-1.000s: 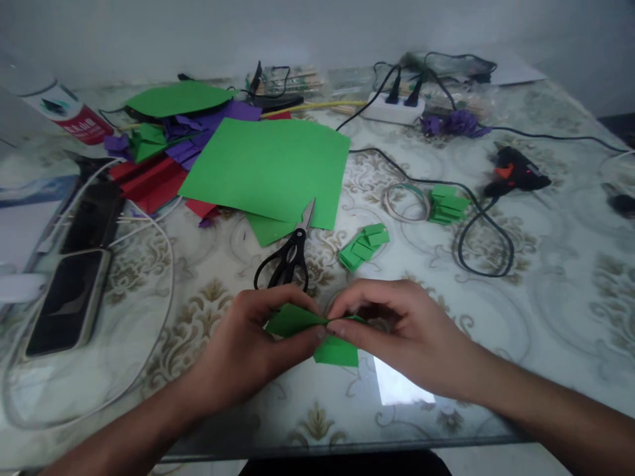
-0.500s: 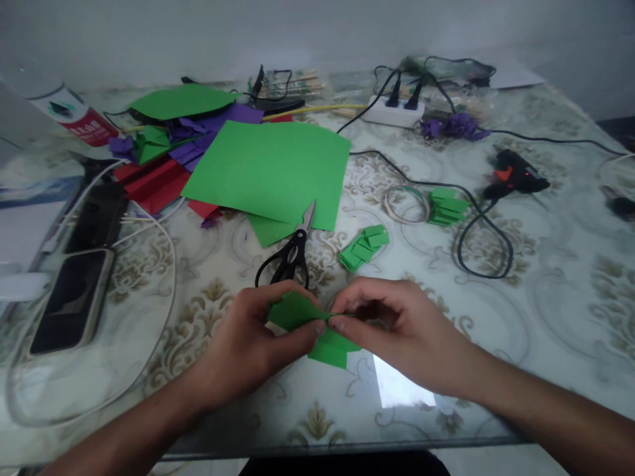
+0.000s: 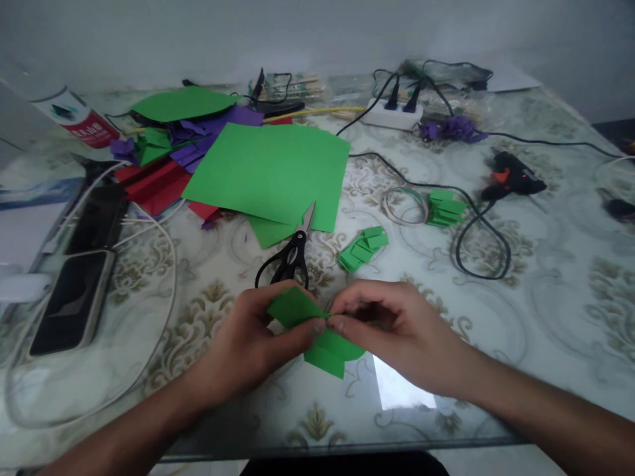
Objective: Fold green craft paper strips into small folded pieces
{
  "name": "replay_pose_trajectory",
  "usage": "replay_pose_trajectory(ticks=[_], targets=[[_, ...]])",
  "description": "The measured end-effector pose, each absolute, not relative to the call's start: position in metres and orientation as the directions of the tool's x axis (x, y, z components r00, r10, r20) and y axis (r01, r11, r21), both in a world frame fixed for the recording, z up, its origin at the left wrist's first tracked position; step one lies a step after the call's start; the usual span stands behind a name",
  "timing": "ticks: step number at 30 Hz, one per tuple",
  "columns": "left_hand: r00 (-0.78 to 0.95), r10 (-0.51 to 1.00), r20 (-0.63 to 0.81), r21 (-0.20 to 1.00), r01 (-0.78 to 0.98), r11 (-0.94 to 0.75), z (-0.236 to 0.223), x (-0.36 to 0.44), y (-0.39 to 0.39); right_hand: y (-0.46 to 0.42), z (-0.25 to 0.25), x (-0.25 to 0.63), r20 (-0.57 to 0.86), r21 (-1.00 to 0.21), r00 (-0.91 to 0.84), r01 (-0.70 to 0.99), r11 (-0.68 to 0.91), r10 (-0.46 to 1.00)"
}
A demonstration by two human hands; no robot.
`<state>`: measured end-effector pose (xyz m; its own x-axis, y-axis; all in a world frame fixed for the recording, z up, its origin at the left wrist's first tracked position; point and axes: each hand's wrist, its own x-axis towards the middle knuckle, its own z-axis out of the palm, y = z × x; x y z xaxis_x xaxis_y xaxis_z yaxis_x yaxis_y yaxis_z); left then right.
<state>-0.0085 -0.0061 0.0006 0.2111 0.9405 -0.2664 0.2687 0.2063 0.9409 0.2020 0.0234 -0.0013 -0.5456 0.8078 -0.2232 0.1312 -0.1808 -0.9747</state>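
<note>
Between my two hands, above the table near its front edge, is a piece of green paper point(image 3: 327, 354) with folds in it. My left hand point(image 3: 265, 337) pinches it between thumb and fingers, one flap rising over the fingers. From the other side, my right hand point(image 3: 397, 324) pinches the same paper at a fold, its fingertips almost touching the left thumb. Black-handled scissors point(image 3: 299, 241) lie just beyond my left hand, blades pointing away. Past my right hand rests a folded green paper bundle point(image 3: 364, 248).
Large green sheets point(image 3: 272, 168) lie behind the scissors, beside red paper point(image 3: 156, 185) and purple paper. A phone point(image 3: 72, 301) with a white cable is at left. Farther right are a roll of tape point(image 3: 405, 205), a glue gun point(image 3: 513, 177) with a looping cord, and a power strip point(image 3: 391, 114).
The lower flaps of the green paper have swung slightly down and spread wider. Both hands keep their pinch in nearly the same place. The other things have not moved.
</note>
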Motion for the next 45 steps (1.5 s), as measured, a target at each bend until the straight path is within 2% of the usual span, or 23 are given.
replay_pose_trajectory(ticks=[4, 13, 20, 29, 36, 45], targets=[[0.177, 0.941, -0.288, 0.945, 0.210, 0.249, -0.005, -0.008, -0.007, 0.022, -0.002, 0.201, -0.216, -0.976, -0.534, 0.121, -0.179, 0.817], [0.205, 0.941, -0.268, 0.940, 0.271, 0.208, -0.004, -0.009, -0.008, 0.025, -0.002, 0.204, -0.231, -0.973, -0.553, 0.126, -0.194, 0.801], [0.116, 0.951, -0.286, 0.940, 0.227, 0.255, -0.003, -0.014, -0.005, 0.032, 0.001, 0.204, -0.293, -0.955, -0.534, 0.117, -0.274, 0.793], [0.192, 0.922, -0.336, 0.925, 0.252, 0.284, -0.004, -0.013, -0.006, 0.028, 0.003, 0.203, -0.272, -0.958, -0.578, 0.084, -0.275, 0.769], [0.215, 0.933, -0.288, 0.945, 0.222, 0.240, -0.005, -0.010, -0.004, 0.029, -0.003, 0.203, -0.359, -0.928, -0.562, 0.134, -0.347, 0.745], [0.233, 0.913, -0.336, 0.940, 0.152, 0.307, -0.006, -0.010, -0.002, 0.032, -0.008, 0.204, -0.451, -0.870, -0.594, 0.124, -0.477, 0.667]])
